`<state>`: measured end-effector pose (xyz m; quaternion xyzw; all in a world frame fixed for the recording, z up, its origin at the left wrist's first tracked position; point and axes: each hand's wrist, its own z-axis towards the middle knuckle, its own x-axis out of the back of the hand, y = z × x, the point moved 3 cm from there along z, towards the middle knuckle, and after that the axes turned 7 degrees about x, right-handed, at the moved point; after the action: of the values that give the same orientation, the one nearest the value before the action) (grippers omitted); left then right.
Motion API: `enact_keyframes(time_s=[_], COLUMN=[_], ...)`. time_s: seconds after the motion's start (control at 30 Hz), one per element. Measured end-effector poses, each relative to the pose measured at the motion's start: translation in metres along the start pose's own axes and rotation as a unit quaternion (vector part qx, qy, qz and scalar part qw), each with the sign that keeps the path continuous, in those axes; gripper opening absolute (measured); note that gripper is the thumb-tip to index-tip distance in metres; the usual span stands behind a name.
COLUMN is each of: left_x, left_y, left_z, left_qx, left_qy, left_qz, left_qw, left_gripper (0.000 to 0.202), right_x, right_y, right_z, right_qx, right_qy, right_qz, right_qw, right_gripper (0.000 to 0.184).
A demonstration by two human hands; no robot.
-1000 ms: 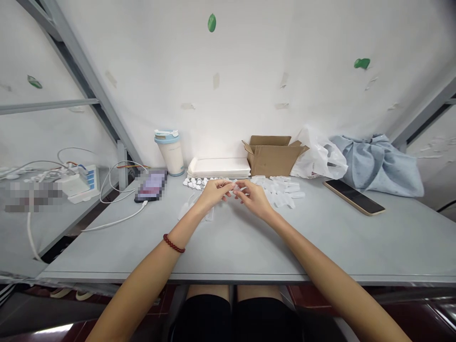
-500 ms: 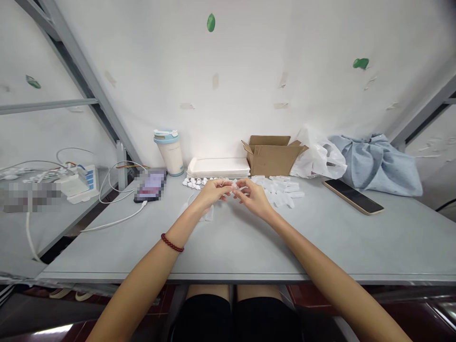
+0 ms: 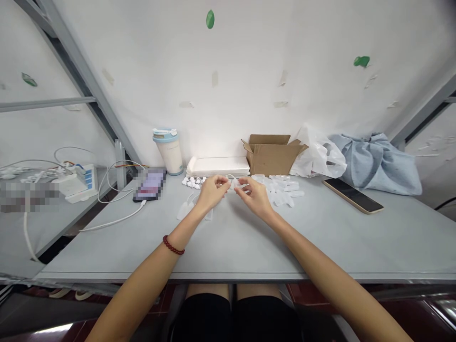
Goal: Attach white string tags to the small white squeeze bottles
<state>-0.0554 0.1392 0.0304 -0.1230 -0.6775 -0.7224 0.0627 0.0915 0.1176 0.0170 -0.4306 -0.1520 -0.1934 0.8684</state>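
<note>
My left hand (image 3: 215, 191) pinches a small white piece with a thin white loop (image 3: 231, 176) standing up from it. Facing it, my right hand (image 3: 252, 192) has its fingertips closed on a small translucent plastic piece (image 3: 234, 183). The pieces meet or nearly meet between my hands; I cannot tell if they are joined. Behind my left hand is a pile of small white caps (image 3: 193, 182). Several translucent plastic sleeves (image 3: 283, 192) lie just right of my right hand. More translucent pieces with thin loops (image 3: 185, 209) rest by my left forearm, partly hidden by it.
Along the wall stand a cup (image 3: 168, 152), a white stack (image 3: 219, 166), an open cardboard box (image 3: 272, 159), a white plastic bag (image 3: 317, 156) and a blue cloth bag (image 3: 379, 164). Phones lie left (image 3: 150, 184) and right (image 3: 352, 194); a white cable (image 3: 114, 222) runs from the left one.
My hands have drawn slightly apart, the left one shifting a little left. The thin loop and the translucent piece between them show more clearly. More of the pieces by my left forearm show.
</note>
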Motion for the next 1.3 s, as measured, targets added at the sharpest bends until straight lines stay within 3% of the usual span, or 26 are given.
enact_keyframes(time_s=[0.1,0.17,0.33,0.5,0.7,0.9,1.2,1.3], left_x=[-0.0033,-0.0035,-0.0032,-0.0005,0.0014,0.0017,0.0015,0.0027], left_y=[0.0024,0.0028,0.0047,0.0075,0.0066,0.0041,0.0029,0.0021], left_z=[-0.0028,-0.0039,-0.0045,-0.0054,-0.0053,-0.0029,-0.0028,-0.0014], left_qx=[-0.037,-0.04,-0.006,0.018,0.053,0.051,0.055,0.036], left_qy=[-0.048,-0.046,-0.065,-0.118,-0.16,-0.129,-0.142,-0.083], left_qz=[0.02,0.029,-0.011,-0.061,-0.094,-0.093,-0.076,-0.015], left_qw=[0.998,0.998,0.998,0.991,0.981,0.986,0.985,0.996], left_gripper=[0.028,0.032,0.029,0.023,0.024,0.03,0.026,0.025], right_x=[-0.0005,-0.0013,-0.0021,-0.0023,-0.003,-0.002,-0.0016,-0.0024], right_y=[-0.0018,-0.0031,-0.0059,-0.0069,-0.0104,-0.0087,-0.0045,-0.0022], right_z=[-0.0012,-0.0021,-0.0029,-0.0027,-0.0039,-0.0028,-0.002,-0.002], right_qx=[0.026,0.039,0.039,-0.001,0.027,0.011,-0.014,-0.024], right_qy=[0.008,0.009,0.006,-0.011,-0.025,0.003,0.009,0.017], right_qz=[-0.033,-0.041,-0.014,0.05,0.057,0.047,0.063,0.066], right_qw=[0.999,0.998,0.999,0.999,0.998,0.999,0.998,0.997], right_gripper=[0.024,0.024,0.023,0.034,0.031,0.03,0.029,0.032])
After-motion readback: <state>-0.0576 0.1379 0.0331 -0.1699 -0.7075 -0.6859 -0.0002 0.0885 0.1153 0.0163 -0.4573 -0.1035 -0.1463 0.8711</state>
